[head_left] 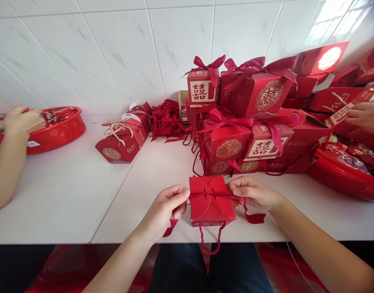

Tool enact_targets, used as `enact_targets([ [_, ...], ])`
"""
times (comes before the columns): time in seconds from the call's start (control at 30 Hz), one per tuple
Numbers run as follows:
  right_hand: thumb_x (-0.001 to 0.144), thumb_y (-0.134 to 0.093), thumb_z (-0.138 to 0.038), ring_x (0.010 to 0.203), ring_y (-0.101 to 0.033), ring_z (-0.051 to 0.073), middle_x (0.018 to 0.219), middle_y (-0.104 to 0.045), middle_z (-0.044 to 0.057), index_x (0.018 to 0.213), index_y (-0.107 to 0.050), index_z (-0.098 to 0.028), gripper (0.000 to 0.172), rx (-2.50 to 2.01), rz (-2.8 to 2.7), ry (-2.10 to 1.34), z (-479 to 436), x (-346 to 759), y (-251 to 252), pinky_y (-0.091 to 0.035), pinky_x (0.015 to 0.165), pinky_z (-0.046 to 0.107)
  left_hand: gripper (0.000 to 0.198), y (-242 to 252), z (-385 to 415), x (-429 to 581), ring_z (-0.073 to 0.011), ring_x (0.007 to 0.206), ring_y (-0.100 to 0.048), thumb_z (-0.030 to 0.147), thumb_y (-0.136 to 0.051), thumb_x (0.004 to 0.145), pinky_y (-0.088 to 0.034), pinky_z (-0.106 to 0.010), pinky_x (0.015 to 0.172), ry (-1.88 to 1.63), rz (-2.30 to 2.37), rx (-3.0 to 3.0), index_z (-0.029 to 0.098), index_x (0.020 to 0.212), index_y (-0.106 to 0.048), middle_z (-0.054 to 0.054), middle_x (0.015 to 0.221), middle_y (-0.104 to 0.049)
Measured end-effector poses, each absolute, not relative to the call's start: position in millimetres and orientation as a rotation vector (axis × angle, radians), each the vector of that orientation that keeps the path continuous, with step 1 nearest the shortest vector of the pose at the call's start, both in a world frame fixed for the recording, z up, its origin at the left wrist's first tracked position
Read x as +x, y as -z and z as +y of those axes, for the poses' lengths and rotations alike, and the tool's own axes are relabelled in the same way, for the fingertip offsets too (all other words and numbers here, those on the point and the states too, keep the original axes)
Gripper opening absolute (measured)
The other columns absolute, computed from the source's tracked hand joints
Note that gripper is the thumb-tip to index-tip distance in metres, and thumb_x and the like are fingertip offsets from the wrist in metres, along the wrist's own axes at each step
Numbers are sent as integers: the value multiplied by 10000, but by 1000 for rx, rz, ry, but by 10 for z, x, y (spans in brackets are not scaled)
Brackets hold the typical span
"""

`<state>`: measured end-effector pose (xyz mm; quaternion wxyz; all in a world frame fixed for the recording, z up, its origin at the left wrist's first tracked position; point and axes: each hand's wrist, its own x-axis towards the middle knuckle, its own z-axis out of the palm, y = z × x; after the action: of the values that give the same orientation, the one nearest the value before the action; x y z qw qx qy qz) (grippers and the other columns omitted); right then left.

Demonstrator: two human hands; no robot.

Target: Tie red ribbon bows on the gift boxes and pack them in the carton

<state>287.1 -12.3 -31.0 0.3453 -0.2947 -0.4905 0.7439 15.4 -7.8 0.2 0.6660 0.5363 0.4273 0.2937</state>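
A red gift box (209, 209) stands near the table's front edge, its rope handle (212, 251) hanging over that edge. Across its closed lid runs a dark red ribbon (255, 218), crossed at the slots in the middle. On the box's left side, my left hand (170, 203) pinches one end of the ribbon, and its tail droops below the fingers. My right hand (251, 192) grips the other end at the right side, with the tail lying on the table. Both hands hold the ribbon stretched out sideways.
Behind the box rise stacked red gift boxes (231, 148) with bows. A ribbon pile (167, 118) and a gold-corded box (121, 142) lie left of them. Red baskets (57, 136) of sweets stand at both sides. Other people's hands (24, 120) work at left and right (365, 116).
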Motion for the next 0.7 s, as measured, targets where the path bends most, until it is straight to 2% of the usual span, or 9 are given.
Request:
enact_targets([
  [0.1, 837, -682, -361, 539, -559, 89, 588, -575, -20, 680, -544, -154, 294, -774, -1234, -1929, -169, 2932, 212, -392, 543, 212, 346, -16, -86, 124, -76, 519, -297, 419, -549, 879, -219, -223, 503, -638, 1004, 1370, 180, 653, -441, 64, 554, -349],
  [0.17, 828, -698, -352, 536, -572, 95, 608, -612, 0, 708, -583, -146, 264, -768, -1231, -1928, -217, 2988, 129, -400, 522, 213, 290, -43, -104, 102, -93, 595, -392, 402, -543, 886, -305, -229, 559, -633, 1063, 1527, 192, 708, -451, 41, 669, -436],
  [0.27, 800, -733, -322, 550, -583, 100, 619, -642, 20, 733, -653, -135, 215, -734, -1256, -1861, -302, 3045, -5, -428, 527, 216, 105, -126, -139, 96, -166, 931, -537, 301, -539, 875, -410, -290, 768, -766, 1179, 1766, 232, 939, -491, -24, 1035, -559],
  [0.33, 786, -750, -295, 572, -590, 97, 636, -651, 17, 762, -692, -147, 161, -704, -1224, -1807, -354, 3036, -101, -465, 569, 226, 184, -219, -163, 139, -198, 1122, -503, 223, -533, 849, -397, -329, 880, -906, 1199, 1927, 245, 1025, -483, -48, 1196, -536],
  [0.4, 768, -767, -274, 584, -596, 95, 644, -655, 6, 803, -723, -172, 116, -699, -1148, -1777, -394, 2987, -199, -482, 575, 221, 183, -332, -184, 239, -196, 1105, -524, 195, -547, 827, -399, -332, 890, -975, 1128, 2082, 238, 998, -496, -46, 1154, -566],
  [0.57, 729, -797, -261, 626, -622, 94, 710, -699, 18, 866, -775, -199, 152, -801, -1023, -1705, -444, 2828, -392, -514, 609, 203, 212, -495, -189, 629, -182, 792, -594, 280, -685, 764, -447, -345, 768, -916, 951, 2390, 211, 890, -529, -6, 855, -650],
  [0.7, 735, -794, -318, 637, -616, 93, 712, -711, 16, 872, -786, -223, 167, -844, -1069, -1616, -498, 2797, -418, -521, 642, 214, 151, -460, -117, 782, -183, 740, -610, 146, -599, 768, -443, -355, 739, -1093, 1033, 2500, 212, 888, -535, 2, 805, -676],
])
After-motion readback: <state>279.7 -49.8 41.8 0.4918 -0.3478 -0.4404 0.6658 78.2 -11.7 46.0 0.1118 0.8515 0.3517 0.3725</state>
